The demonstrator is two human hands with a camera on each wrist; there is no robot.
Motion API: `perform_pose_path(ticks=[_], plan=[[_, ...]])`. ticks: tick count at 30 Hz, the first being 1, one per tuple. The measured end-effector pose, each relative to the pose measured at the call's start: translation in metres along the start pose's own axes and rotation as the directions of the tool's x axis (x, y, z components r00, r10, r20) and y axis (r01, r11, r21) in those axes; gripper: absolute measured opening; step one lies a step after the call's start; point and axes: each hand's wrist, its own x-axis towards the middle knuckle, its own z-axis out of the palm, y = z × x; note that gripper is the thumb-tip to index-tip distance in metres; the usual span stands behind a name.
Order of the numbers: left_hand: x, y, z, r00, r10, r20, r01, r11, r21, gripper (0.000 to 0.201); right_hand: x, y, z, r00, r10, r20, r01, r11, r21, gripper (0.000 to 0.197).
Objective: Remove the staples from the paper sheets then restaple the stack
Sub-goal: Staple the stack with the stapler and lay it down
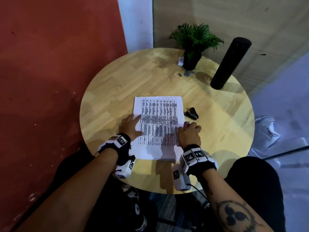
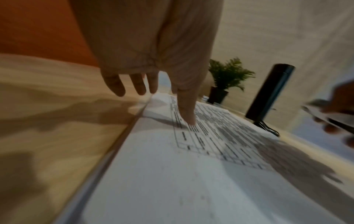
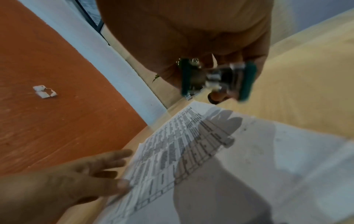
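The right hand (image 1: 189, 133) holds a small green stapler (image 3: 218, 79) at the paper stack's (image 1: 158, 124) right edge, mid-frame, while the flat left hand (image 1: 132, 125) presses its left edge.

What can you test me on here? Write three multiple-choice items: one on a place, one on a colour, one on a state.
1. The black staple remover lies:
A. on the paper stack
B. right of the stack, on the table
C. left of the stack

2. The sides of the tool in the right hand are:
A. teal
B. red
C. yellow

3. The left hand is:
A. clenched
B. lifting a sheet
C. flat, fingers spread

B: bare wood separates it from the sheets. A: the right wrist view shows teal. C: straight fingers rest at the stack's left edge.
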Motion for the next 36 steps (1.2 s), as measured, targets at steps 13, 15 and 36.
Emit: perform_pose_path(ticks=[13,15,36], plan=[[0.000,0.004,0.006,0.987,0.091,0.131,-0.109,0.984,0.144,0.077,0.057,-0.077,0.048,0.962,-0.204,0.183,0.232,0.962,-0.144,0.047],[-0.001,0.005,0.004,0.986,0.098,0.135,-0.118,0.982,0.147,0.078,0.063,-0.077,0.049,0.954,-0.229,0.191,0.251,0.963,-0.099,0.059],[-0.113,0.004,0.050,0.966,-0.145,0.213,0.117,0.983,0.140,0.084,-0.054,0.083,0.019,0.965,-0.051,0.257,0.179,0.845,-0.504,0.069]])
